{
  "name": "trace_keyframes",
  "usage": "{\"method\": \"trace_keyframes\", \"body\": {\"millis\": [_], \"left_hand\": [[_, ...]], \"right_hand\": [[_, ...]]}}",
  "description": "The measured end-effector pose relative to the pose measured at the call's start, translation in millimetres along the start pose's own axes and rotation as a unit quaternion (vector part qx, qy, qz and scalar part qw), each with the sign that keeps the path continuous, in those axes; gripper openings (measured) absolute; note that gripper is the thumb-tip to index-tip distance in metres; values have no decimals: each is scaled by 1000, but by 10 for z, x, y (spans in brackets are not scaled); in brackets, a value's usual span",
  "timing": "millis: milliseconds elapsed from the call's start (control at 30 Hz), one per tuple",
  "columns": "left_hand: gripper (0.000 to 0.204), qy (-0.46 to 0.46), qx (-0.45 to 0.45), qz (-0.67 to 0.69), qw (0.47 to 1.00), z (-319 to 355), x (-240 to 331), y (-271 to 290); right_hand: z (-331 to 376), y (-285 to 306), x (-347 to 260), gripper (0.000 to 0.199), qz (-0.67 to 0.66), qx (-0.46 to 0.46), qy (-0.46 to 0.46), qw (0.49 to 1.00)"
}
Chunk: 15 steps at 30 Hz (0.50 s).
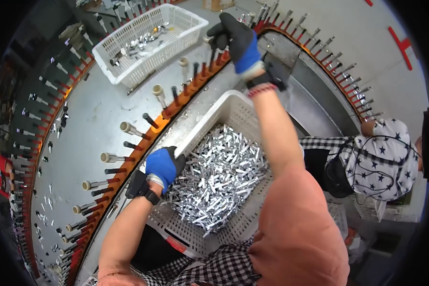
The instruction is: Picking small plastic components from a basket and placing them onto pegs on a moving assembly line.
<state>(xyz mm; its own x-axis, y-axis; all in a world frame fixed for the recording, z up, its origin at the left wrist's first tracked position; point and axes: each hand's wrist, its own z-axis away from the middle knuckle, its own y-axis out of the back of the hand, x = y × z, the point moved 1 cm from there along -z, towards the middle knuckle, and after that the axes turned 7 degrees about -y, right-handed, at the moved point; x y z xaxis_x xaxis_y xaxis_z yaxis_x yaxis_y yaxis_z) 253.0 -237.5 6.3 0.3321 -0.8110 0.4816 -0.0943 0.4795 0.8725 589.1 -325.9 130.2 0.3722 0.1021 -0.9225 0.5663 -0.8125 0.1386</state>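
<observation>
1. The round grey counter (95,124) carried an orange ring of dark pins (150,120) along its edge.
2. A white basket (233,119) (full of small shiny metal pieces (219,176)) stood just beside that ring.
3. The left hand (163,166), in a blue glove, was closed on some metal pieces inside the basket.
4. The right hand (236,38) pinched the top of one pin on the ring, fingers narrow.

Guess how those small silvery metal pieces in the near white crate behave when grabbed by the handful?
Likely stiff: the silvery pieces look like short, shiny metal tubes. Probably slippery and apt to roll or spill, since they lie loose in a jumbled heap in the white crate. A handful is likely heavy for its size. The gloved left hand rests at the heap's edge.
</observation>
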Motion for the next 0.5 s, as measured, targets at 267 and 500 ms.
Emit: {"method": "trace_keyframes", "body": {"millis": [267,500], "left_hand": [[39,40,-7,-2,999,-2,-5,79],[42,26,-72,-33,997,-334,202,-114]], "right_hand": [[-240,533,1144,37,-28,55,82,995],[-1139,345,1662,38,107,130,-32,985]]}}
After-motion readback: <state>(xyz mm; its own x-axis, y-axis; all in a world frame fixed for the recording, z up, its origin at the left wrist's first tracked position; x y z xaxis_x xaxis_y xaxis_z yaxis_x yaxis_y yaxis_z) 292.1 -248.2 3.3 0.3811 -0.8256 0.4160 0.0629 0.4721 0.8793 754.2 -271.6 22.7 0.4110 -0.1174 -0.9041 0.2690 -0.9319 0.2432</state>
